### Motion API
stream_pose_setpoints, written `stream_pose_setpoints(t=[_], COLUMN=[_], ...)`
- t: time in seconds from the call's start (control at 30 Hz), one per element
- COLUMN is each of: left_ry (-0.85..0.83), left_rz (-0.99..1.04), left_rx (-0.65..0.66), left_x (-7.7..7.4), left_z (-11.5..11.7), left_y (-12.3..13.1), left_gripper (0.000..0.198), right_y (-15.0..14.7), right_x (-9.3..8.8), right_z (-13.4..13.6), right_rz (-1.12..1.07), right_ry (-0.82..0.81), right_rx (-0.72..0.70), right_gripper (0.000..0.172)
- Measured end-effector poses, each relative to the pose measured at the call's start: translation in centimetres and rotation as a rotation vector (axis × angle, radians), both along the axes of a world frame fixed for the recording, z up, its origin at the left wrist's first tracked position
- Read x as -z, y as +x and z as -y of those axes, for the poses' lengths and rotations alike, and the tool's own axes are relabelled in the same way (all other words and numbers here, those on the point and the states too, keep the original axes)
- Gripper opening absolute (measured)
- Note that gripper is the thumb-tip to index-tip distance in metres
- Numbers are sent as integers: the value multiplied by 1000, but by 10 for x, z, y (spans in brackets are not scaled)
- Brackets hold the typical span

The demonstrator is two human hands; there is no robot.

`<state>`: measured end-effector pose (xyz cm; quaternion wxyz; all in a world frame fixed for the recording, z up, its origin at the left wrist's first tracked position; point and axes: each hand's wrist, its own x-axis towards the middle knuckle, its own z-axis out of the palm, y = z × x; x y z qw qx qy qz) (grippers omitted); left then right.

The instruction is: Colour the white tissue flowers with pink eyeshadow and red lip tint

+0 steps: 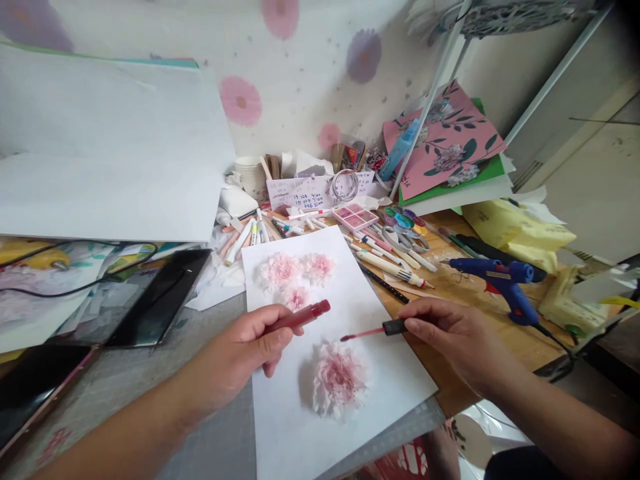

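Note:
My left hand (255, 343) is closed around a red lip gloss tube (303, 317), its uncapped neck pointing to the right. Between the fingers of my right hand (445, 333) is the black-capped lip gloss applicator (395, 327), whose dark red tip points left and hovers above the paper, apart from the tube. Just below that tip a large white and pink ruffled flower (340, 380) rests on a white sheet of paper (390, 383). Farther up the sheet sit smaller pink-centred flowers (281, 269), one of them partly behind my left hand.
Pens and markers (385, 263) crowd the back of the desk, near a pink palette (355, 217). A blue glue gun (500, 273) lies at the right. Dark-screened devices (157, 297) lie left. Behind stand a handwritten card (305, 193) and pink flower artwork (445, 143).

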<state>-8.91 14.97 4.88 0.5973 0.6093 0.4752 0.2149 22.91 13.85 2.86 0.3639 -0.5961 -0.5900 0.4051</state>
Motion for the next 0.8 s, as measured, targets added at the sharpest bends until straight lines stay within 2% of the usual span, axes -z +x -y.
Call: stream_pose_setpoints(t=[0.2,0.37,0.5,0.63,0.73,0.8], left_ry=[5,1,13,11,5,2], left_rz=[-11,2,7,2,31,43], left_rx=[-5,-7,6,1,-1,0], left_x=[-1,0,1,-1,-3,-3], left_z=[-1,-1,-1,0,0,-1], left_y=[0,0,0,1,2,3], left_gripper=[41,41,42,43,43,43], right_y=[-4,-11,-14,-18,-20,-22], right_x=[1,3,4,0,-5,-8], right_z=[0,1,0,-2,-4,-5], right_rz=[24,-13,-43,-12,40,37], right_ry=[1,12,3,24,68,96], right_rx=[29,-34,-23,-99,-51,-67], right_gripper=[18,17,16,14,14,14])
